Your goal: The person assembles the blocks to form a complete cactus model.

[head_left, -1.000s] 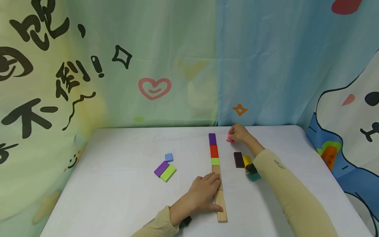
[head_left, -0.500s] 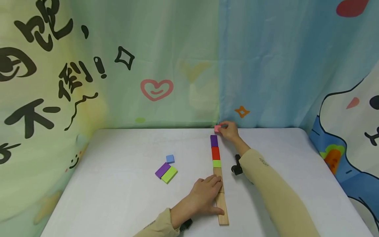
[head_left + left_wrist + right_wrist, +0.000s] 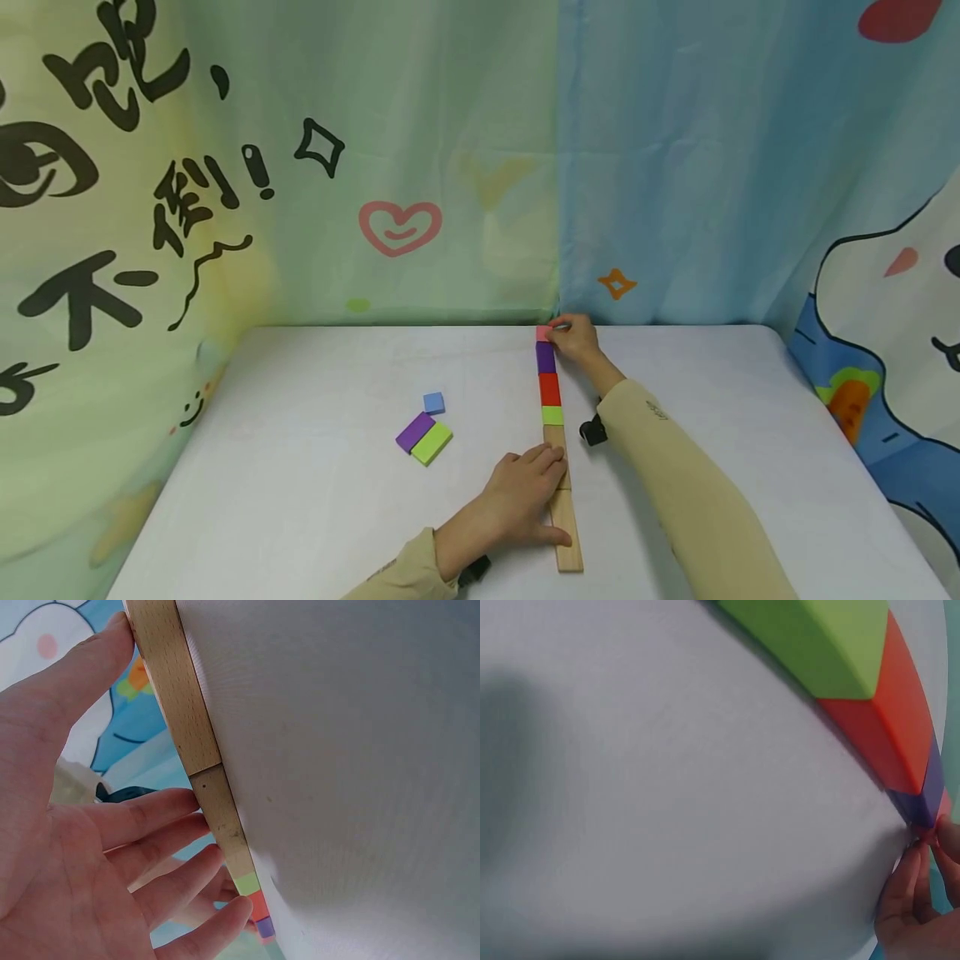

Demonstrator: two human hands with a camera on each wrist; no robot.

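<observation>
A straight row of blocks runs from the table's near part to its far edge. In the head view its far end is a pink block (image 3: 542, 333), which my right hand (image 3: 577, 337) pinches between thumb and fingers against a purple block (image 3: 545, 357). Toward me follow a red block (image 3: 549, 389), a lime green block (image 3: 551, 415) and two plain wooden blocks (image 3: 568, 557). My left hand (image 3: 517, 500) rests along the wooden ones, thumb and fingers spread. The left wrist view shows its fingertips (image 3: 187, 799) touching the side of the wooden blocks, fingers nearly straight.
Left of the row lie a small blue block (image 3: 433, 403), a purple block (image 3: 415, 432) and a lime green block (image 3: 432, 443). The right sleeve (image 3: 675, 467) covers the area right of the row. A printed curtain (image 3: 465, 167) hangs behind the white table (image 3: 315, 500).
My right hand has carried the pink block leftward from beside the row to its far end, against the purple block. The sleeve now hides the dark, yellow and teal blocks. My left hand has stayed put.
</observation>
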